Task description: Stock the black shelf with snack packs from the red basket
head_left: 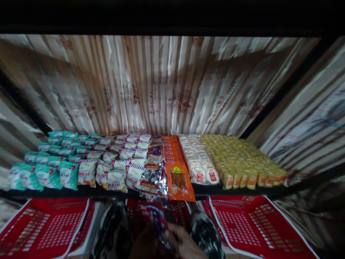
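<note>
Low in the middle of the head view, a shiny red and dark blue snack packet (155, 217) is held up in front of the shelf edge. My right hand (184, 241) has its fingers closed at the packet's lower right. In deep shade at its lower left, my left hand (145, 242) is closed on the packet, with its fingertips poorly visible. Just beyond lie dark and silver packets (151, 176) and orange snack packs (178, 176) whose window shows brown sticks.
The black shelf (105, 193) also carries teal packets (48, 176), white packets (115, 180), white-wrapped snacks (199, 162) and yellow-wrapped snacks (237, 165) in rows. Below stand a left red basket (51, 223) and a right red basket (248, 223). A dark beam (172, 18) crosses overhead.
</note>
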Demonstrator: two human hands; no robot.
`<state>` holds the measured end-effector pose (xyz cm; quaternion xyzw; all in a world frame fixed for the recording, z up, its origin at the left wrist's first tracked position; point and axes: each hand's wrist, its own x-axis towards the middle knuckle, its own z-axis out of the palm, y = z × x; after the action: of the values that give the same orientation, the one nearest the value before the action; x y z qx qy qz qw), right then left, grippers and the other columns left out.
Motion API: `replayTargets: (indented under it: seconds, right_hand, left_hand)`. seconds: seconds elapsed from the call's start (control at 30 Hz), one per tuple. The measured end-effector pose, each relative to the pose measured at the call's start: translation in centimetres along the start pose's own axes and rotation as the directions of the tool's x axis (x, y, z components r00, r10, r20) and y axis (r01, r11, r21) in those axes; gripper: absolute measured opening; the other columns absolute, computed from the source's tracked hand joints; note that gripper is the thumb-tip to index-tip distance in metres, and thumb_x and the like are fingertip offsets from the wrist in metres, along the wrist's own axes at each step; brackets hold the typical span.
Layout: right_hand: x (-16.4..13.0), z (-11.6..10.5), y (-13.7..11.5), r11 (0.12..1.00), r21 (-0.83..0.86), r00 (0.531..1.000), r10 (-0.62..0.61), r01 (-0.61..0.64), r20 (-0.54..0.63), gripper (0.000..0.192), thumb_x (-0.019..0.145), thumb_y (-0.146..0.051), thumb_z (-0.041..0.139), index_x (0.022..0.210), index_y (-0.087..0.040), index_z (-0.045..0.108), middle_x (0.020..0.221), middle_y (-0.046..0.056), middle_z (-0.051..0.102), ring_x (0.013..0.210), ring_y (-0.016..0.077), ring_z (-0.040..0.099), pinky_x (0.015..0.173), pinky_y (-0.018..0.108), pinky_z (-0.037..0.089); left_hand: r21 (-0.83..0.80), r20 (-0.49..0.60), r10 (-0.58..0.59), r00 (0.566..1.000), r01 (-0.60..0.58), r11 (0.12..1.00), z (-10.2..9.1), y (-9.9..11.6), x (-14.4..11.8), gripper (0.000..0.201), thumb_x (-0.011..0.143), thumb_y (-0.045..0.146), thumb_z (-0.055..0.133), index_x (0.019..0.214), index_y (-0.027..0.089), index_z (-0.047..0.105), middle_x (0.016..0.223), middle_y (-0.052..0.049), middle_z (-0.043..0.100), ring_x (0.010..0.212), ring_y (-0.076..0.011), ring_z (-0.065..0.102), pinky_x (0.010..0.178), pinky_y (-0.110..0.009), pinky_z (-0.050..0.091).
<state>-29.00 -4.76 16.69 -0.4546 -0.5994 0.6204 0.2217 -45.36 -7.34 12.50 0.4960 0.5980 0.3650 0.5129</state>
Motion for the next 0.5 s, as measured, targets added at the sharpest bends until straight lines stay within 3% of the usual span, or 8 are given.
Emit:
replayTargets:
  seconds: [0.1, 0.23, 0.33, 0.5]
  right_hand:
    - [-0.7, -0.4, -2.8, 0.992, 0.114, 0.998, -0.054, 0.056, -0.021, 0.048, 0.078, -0.061, 0.050, 0.100, -0.021, 0.067, 0.087, 0.004, 0.068, 0.085, 0.0219, 0.060, 0.080, 0.034, 0.046]
    - [-0.6, -0.5, -3.7, 0.969, 0.196, 0.975, -0.112, 0.150, -0.192, 0.051, 0.074, -0.055, 0.060, 0.113, -0.023, 0.060, 0.103, 0.005, 0.066, 0.100, 0.0227, 0.058, 0.093, 0.037, 0.043]
    - [-0.4, -0.3, -3.3, 0.940, 0.267, 0.929, -0.107, 0.211, -0.355, 0.056, 0.070, -0.050, 0.066, 0.118, -0.023, 0.055, 0.111, 0.006, 0.064, 0.104, 0.0226, 0.058, 0.097, 0.039, 0.041]
    - [0.1, -0.6, -3.6, 0.924, 0.292, 0.895, -0.103, 0.248, -0.433, 0.064, 0.069, -0.050, 0.068, 0.125, -0.024, 0.050, 0.113, 0.008, 0.064, 0.102, 0.0241, 0.061, 0.091, 0.040, 0.047]
  left_hand:
    - [-0.195, 0.023, -0.043, 0.999, 0.047, 0.980, 0.0, 0.4, 0.3, 0.032, 0.074, 0.043, 0.063, 0.094, 0.018, 0.061, 0.093, -0.006, 0.068, 0.089, -0.0232, 0.063, 0.079, -0.035, 0.052]
    - [-0.436, 0.020, -0.019, 1.000, 0.026, 0.900, -0.1, 2.6, 0.7, 0.043, 0.063, 0.047, 0.068, 0.092, 0.016, 0.058, 0.094, -0.009, 0.069, 0.092, -0.0249, 0.064, 0.085, -0.035, 0.049]
    - [-0.450, -0.016, 0.053, 0.998, -0.055, 0.891, -0.2, 4.3, 1.2, 0.040, 0.064, 0.046, 0.068, 0.086, 0.016, 0.056, 0.093, -0.010, 0.069, 0.090, -0.0228, 0.064, 0.087, -0.035, 0.048]
    - [-0.411, -0.039, 0.143, 0.989, -0.146, 0.900, 0.1, 5.5, 2.7, 0.035, 0.069, 0.043, 0.064, 0.091, 0.015, 0.057, 0.099, -0.010, 0.068, 0.094, -0.0224, 0.063, 0.088, -0.036, 0.048]
